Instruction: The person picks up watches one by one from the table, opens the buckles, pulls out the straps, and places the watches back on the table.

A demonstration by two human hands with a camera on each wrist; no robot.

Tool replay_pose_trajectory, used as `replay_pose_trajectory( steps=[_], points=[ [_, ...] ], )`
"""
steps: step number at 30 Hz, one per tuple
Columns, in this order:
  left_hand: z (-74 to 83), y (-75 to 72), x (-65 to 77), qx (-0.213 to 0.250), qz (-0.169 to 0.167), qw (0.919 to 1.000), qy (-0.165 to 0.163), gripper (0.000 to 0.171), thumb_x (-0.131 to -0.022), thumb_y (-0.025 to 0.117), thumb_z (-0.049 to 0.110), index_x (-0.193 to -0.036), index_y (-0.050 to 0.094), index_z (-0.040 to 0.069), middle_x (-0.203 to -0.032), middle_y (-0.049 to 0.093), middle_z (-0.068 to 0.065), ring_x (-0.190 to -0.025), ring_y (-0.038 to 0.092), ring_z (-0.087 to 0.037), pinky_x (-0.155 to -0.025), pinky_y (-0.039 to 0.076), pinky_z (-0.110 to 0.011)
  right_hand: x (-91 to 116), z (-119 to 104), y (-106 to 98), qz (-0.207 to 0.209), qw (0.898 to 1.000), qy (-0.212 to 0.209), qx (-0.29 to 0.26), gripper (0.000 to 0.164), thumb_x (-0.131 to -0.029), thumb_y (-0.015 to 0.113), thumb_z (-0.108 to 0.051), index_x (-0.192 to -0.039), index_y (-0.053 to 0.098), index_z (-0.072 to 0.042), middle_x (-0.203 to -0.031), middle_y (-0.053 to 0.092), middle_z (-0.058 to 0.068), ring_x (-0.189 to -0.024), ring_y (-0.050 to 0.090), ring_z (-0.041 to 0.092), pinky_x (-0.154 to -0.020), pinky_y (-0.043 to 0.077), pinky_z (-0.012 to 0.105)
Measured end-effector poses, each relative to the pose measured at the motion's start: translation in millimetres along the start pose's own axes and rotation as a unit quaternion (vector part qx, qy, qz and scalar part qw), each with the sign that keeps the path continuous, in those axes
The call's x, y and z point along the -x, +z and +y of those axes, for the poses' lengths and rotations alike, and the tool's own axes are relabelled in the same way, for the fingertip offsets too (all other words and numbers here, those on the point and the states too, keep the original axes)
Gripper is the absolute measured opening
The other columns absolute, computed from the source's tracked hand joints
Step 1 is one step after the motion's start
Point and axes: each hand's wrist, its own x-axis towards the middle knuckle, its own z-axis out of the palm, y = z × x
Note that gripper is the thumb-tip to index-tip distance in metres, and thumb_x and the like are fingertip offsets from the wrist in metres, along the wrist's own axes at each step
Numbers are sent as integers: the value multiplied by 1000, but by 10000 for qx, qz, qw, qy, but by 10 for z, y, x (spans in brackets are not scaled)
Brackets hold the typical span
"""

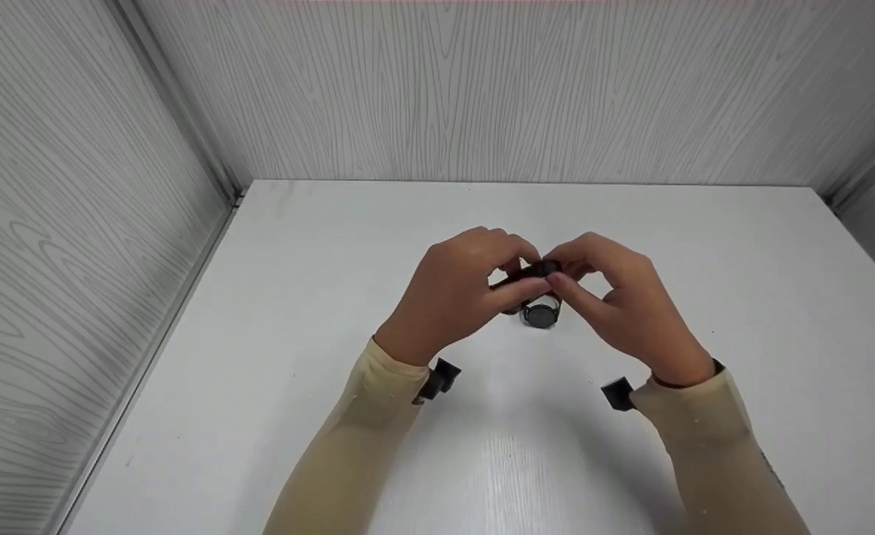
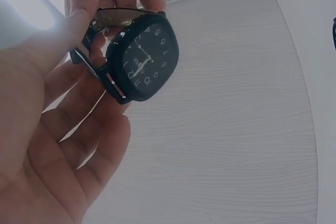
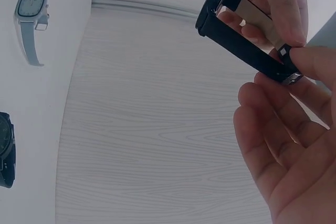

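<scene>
Both hands hold a black wristwatch with a squarish dial and pale numerals [image 2: 149, 59]. My left hand [image 1: 463, 286] pinches its strap with thumb and fingers. My right hand [image 1: 619, 293] pinches the strap near the buckle [image 3: 293, 78]. The strap [image 3: 244, 48] is bent into a loop, its two ends meeting at the fingertips. In the head view the fingers cover much of this watch. Just below the hands, a round-dialed watch [image 1: 541, 316] lies on the table.
A pale-strapped watch [image 3: 31, 4] and a dark watch [image 3: 6, 150], cut by the frame's edge, show in the right wrist view. The white table [image 1: 319, 223] meets wood-grain panels [image 1: 445, 89] at the back and sides. Small black devices [image 1: 441, 377] sit at both wrists.
</scene>
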Motion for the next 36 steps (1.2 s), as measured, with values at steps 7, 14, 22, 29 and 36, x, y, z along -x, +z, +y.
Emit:
replay_pose_trajectory(
  steps=[7,14,22,29,36],
  points=[
    [-15,6,-5,399,19,9992,65,18,-97,74,32,-102,75,14,-91,70,6,-82,62,-5,-73,51,-23,-15,-4,8,110,9998,-142,-45,25,-92,73,5,-114,70,-7,-103,71,0,-90,66,9,-82,53,22],
    [-30,6,-11,644,2,9979,76,12,-98,73,24,-103,73,13,-90,67,5,-81,60,-3,-76,53,-22,-18,5,14,177,9996,-191,49,25,-92,73,5,-114,70,-7,-104,71,1,-91,66,10,-82,53,22],
    [-48,-11,-14,585,-106,9982,-73,13,-97,74,26,-104,73,15,-89,66,6,-80,59,-3,-73,53,-26,-11,29,14,194,9997,-136,84,23,-93,73,5,-112,69,-7,-105,71,0,-95,67,11,-81,54,25],
    [-66,-16,1,524,7,9986,-60,8,-95,74,20,-101,73,15,-88,66,6,-78,58,-4,-72,50,-22,2,47,3,191,9998,-23,95,23,-93,73,4,-113,69,-7,-104,71,0,-96,68,11,-77,55,22],
    [-69,-20,16,319,-106,9993,-166,10,-98,73,24,-103,76,16,-93,70,8,-81,62,-1,-75,52,-22,7,53,6,82,9995,201,210,25,-96,72,-2,-120,69,-7,-111,71,-2,-100,66,14,-82,55,25]
  ],
)
